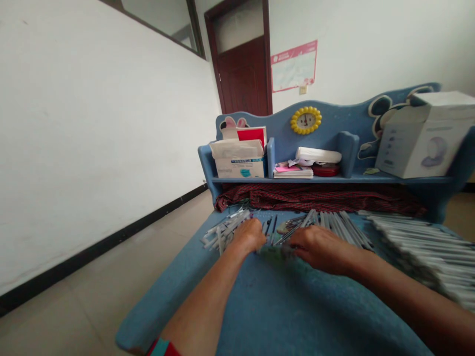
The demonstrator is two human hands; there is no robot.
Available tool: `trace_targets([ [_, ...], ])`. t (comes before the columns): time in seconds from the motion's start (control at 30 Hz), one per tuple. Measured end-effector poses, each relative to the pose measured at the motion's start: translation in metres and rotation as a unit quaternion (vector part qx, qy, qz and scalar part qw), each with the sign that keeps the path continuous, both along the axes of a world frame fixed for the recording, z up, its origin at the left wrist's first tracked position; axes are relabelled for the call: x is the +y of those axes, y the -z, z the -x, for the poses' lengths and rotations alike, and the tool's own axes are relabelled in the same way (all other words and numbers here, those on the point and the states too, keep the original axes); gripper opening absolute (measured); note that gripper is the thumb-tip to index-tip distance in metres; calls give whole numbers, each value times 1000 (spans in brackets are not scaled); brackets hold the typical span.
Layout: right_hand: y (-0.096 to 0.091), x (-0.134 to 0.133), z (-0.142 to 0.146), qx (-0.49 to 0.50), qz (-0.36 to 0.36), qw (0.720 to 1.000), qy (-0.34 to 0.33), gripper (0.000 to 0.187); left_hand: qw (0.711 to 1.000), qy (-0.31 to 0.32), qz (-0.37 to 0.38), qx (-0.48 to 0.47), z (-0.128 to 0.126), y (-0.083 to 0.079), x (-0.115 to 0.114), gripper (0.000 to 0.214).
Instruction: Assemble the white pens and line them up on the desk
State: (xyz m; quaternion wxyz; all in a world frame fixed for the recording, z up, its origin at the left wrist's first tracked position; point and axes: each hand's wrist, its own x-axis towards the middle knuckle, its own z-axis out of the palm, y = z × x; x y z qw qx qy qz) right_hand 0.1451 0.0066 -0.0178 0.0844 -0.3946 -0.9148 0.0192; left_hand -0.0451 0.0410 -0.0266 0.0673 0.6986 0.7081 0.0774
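My left hand (253,234) is at the back of the blue desk, fingers curled down and closed. Whatever it grips is hidden. Beside it on the left lies a loose heap of pale translucent tubes (226,231), like pen barrels. Several thin dark sticks (273,228), perhaps pen refills, lie between the hands. My right hand (310,243) also has its fingers bent inward, at the near end of a bunch of thin dark sticks (293,228); its fingertips are blurred. Behind it, grey tubes (339,226) lie side by side.
A large stack of pale tubes (426,247) covers the right of the blue desk (267,306). Along the back runs a rolled checked cloth (315,197). The shelf above holds a mask box (239,167), papers (293,172) and a big white carton (423,138). A wall stands left.
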Motion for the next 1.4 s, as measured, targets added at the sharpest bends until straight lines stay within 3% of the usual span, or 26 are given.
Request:
trace_targets([
  [0.23,17,58,38,-100,-95,990,1,24,996,3,-31,-81,6,4,4,9],
  [0.5,22,71,61,-188,-132,967,-112,23,963,-33,-9,-266,19,7,13,24],
  [0.67,25,73,66,-219,-146,952,-159,24,903,-60,11,-425,20,2,12,20],
  [1.0,21,71,56,-205,-148,953,-169,25,732,-82,58,-674,22,-5,11,5],
  [1.13,12,63,43,-144,-156,967,-142,17,673,-91,92,-728,20,-5,12,7],
  [1.23,3,48,30,-56,-177,979,-86,21,635,-102,110,-758,19,-6,11,9],
  [1.3,-2,34,22,93,-165,981,-44,21,614,-108,117,-773,18,-6,10,9],
  [1.4,-9,10,14,333,-111,936,-25,12,592,-110,122,-789,15,-7,9,10],
])
